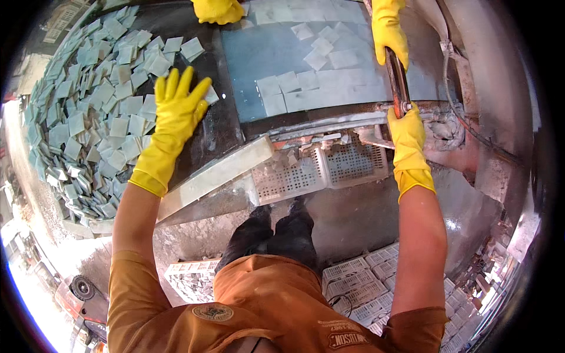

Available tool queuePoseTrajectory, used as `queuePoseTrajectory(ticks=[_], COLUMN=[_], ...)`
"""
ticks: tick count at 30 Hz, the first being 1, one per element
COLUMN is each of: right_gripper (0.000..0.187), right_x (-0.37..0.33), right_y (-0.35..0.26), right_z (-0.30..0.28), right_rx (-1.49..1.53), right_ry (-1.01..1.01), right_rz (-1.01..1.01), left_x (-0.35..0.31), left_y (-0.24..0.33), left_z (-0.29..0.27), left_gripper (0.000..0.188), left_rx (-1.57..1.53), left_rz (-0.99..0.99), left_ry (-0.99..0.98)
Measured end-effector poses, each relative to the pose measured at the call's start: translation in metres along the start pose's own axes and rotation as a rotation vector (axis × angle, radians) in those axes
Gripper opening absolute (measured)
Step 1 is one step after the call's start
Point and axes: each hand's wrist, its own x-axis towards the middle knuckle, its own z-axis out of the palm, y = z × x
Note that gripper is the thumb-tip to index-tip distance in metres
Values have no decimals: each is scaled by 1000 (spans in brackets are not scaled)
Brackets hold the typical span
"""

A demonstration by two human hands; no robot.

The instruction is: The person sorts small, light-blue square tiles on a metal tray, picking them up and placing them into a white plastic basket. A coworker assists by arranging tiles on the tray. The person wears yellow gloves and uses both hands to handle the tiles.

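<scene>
My left hand point(170, 123), in a yellow rubber glove, lies with its fingers spread at the right edge of a big heap of pale grey-green square tiles point(120, 91). One tile point(212, 96) peeks out beside its thumb on the dark wet surface. With my right hand point(407, 134), gloved the same way, I grip the near end of a long dark metal bar point(398, 79). Farther along that bar, a co-worker's yellow-gloved hand point(389, 32) holds it too. Left of the bar, several tiles point(288, 85) lie on a wet bluish belt point(244, 65).
Another yellow-gloved hand point(218, 10) of the co-worker rests at the far edge. Along the near side runs a pale beam point(220, 173), beside perforated plastic baskets point(288, 176). Crates point(359, 282) stand low on the right, and a cable point(456, 94) hangs beyond the bar.
</scene>
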Motion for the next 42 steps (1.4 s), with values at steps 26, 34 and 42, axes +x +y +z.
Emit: queuePoseTrajectory(ticks=[26,34,42], right_gripper=[57,56,59], right_x=[-7,-6,-11], right_y=[-25,-17,-19], right_z=[-18,-13,-18], right_rx=[129,151,168], right_ry=[-38,-76,-114], right_rz=[2,-3,41], left_x=[93,130,64], left_y=[50,89,-7], left_z=[73,69,69], left_gripper=[91,43,55], left_rx=[226,-1679,-6], left_rz=[-581,-353,-156], left_ry=[127,295,335])
